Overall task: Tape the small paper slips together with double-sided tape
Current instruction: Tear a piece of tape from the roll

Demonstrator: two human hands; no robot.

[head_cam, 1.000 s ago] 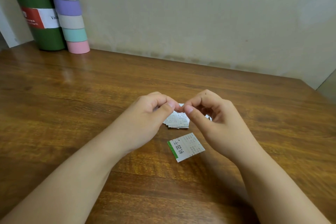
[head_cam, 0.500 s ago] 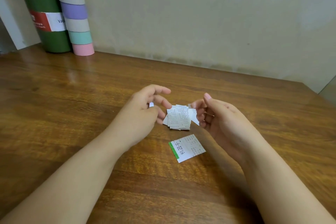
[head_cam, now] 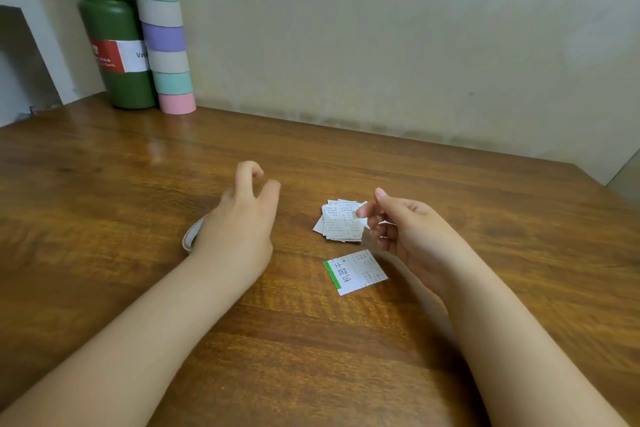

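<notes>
Pinching a small white tape scrap (head_cam: 362,211), the right hand (head_cam: 412,232) hovers beside the printed paper slip stack (head_cam: 341,221); the left hand (head_cam: 239,218) hovers loose-fingered, its grip empty.

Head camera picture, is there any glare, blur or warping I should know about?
Head view: a soft glare streak on the wooden table near the green bottle; wide-angle warping leans the stack of coloured rolls; the left hand looks slightly soft; print on the single slip stays readable.
</notes>
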